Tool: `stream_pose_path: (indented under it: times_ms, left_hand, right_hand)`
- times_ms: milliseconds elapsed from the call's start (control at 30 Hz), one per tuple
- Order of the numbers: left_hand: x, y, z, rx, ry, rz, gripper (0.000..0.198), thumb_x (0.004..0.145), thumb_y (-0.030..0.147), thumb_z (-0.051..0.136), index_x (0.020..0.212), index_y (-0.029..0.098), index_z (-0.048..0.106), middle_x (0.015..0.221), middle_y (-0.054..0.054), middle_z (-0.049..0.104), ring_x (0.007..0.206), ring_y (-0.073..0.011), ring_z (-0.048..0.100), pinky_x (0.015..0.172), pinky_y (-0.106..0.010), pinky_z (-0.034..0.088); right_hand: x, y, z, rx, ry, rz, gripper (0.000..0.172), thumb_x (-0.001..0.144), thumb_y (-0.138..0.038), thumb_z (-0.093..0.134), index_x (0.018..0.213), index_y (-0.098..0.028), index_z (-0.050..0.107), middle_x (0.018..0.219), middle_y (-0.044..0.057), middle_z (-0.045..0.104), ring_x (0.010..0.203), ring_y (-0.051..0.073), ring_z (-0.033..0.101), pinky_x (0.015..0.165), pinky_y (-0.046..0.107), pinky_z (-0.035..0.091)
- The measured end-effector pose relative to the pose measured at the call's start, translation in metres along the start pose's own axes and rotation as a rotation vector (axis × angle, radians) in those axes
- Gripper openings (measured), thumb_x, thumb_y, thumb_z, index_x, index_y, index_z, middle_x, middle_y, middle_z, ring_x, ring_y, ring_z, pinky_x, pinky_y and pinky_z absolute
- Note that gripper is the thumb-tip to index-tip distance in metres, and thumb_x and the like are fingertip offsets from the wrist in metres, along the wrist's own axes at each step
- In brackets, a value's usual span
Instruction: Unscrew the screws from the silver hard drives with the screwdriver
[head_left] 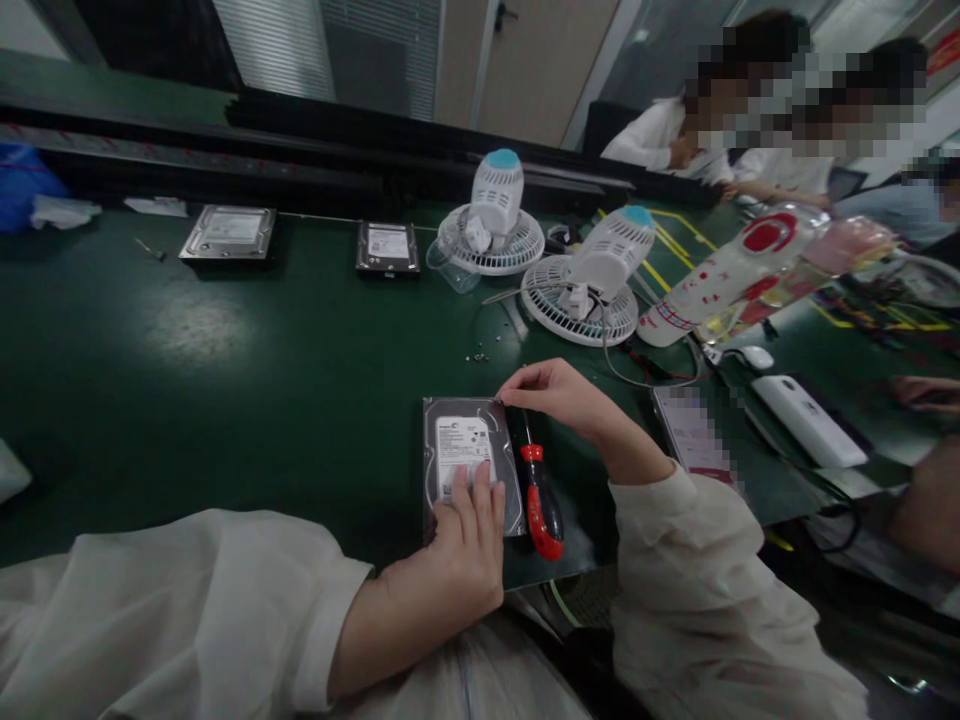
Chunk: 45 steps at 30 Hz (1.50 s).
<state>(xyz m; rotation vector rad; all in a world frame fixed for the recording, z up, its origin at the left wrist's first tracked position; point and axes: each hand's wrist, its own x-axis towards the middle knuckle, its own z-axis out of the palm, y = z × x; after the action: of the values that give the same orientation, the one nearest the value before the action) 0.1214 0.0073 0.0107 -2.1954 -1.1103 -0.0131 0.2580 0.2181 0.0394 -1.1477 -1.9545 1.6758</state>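
A hard drive [466,442] with a white label lies flat near the front edge of the table. My left hand [466,548] rests on its lower part with the fingers stretched out over the label. At the drive's upper right corner, my right hand [559,396] has thumb and forefinger pinched together; whatever may be between them is too small to make out. A screwdriver [543,508] with a red and black handle lies just right of the drive, its shaft running up under my right hand. Several tiny screws [480,357] are scattered beyond the drive.
Toward the back are a larger hard drive [229,233], a smaller one [387,248] and two white fans [501,215] lying grille down. Rightward are bottles [727,275], a phone [690,430], a white power bank-like block [810,420] and cables. Other people sit beyond.
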Motion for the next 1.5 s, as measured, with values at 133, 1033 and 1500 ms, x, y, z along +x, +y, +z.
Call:
stream_pose_path:
  times_ms: [133, 1033, 1500]
  left_hand:
    - [0.0017, -0.0035, -0.0029, -0.010, -0.024, 0.013, 0.050, 0.097, 0.030, 0.054, 0.129, -0.008, 0.060, 0.124, -0.035, 0.063, 0.103, -0.0401, 0.072, 0.063, -0.035, 0.054]
    - [0.0020, -0.0039, -0.0026, 0.017, -0.025, 0.026, 0.048, 0.098, 0.029, 0.052, 0.129, -0.007, 0.060, 0.121, -0.033, 0.065, 0.102, -0.0386, 0.073, 0.063, -0.034, 0.054]
    - [0.0027, -0.0053, -0.0036, 0.015, -0.025, 0.024, 0.048, 0.098, 0.028, 0.052, 0.129, -0.007, 0.060, 0.121, -0.033, 0.066, 0.101, -0.0378, 0.073, 0.062, -0.033, 0.055]
  right_hand:
    - [-0.0005, 0.0011, 0.0008, -0.092, 0.004, -0.017, 0.019, 0.066, -0.031, 0.079, 0.073, -0.014, 0.077, 0.070, 0.003, 0.074, 0.067, 0.011, 0.061, 0.069, 0.026, 0.047]
    - [-0.0004, -0.0012, 0.0008, -0.367, 0.004, -0.135, 0.014, 0.074, -0.028, 0.070, 0.073, -0.014, 0.073, 0.067, 0.002, 0.067, 0.060, 0.009, 0.051, 0.058, 0.025, 0.039]
    - [0.0029, 0.0000, 0.0034, -0.348, 0.030, -0.083, 0.016, 0.074, -0.029, 0.066, 0.072, -0.013, 0.070, 0.064, 0.002, 0.065, 0.057, 0.009, 0.051, 0.056, 0.024, 0.039]
